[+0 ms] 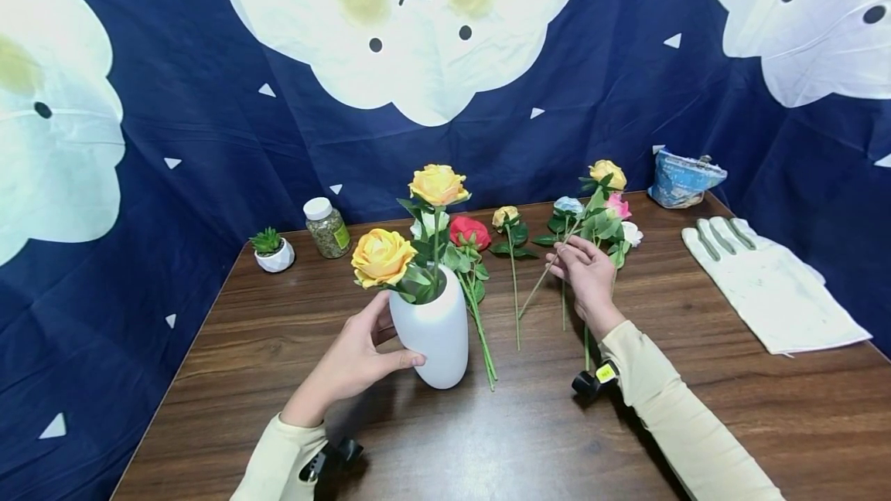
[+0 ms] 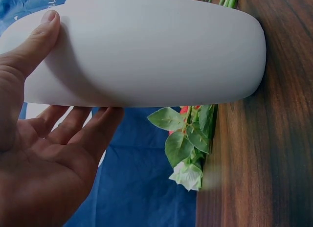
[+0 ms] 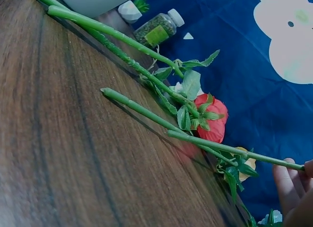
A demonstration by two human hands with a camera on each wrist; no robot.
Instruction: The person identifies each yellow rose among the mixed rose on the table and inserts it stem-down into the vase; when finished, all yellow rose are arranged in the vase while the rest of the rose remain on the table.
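Observation:
A white vase stands on the table, its mouth tilted slightly in the head view. Two yellow roses rise from it, one leaning left over the rim. My left hand grips the vase, thumb on the near side and fingers behind; the left wrist view shows the vase's smooth wall up close. Off to the right, my right hand pinches a green stem that slants up toward a yellow rose. The lower end of that stem overlaps another flower's stem in the right wrist view.
Between the hands lie a red rose, a small yellow flower and a blue one. Pink and white flowers lie beyond the right hand. A jar, potted succulent, blue pouch and gloves sit farther out.

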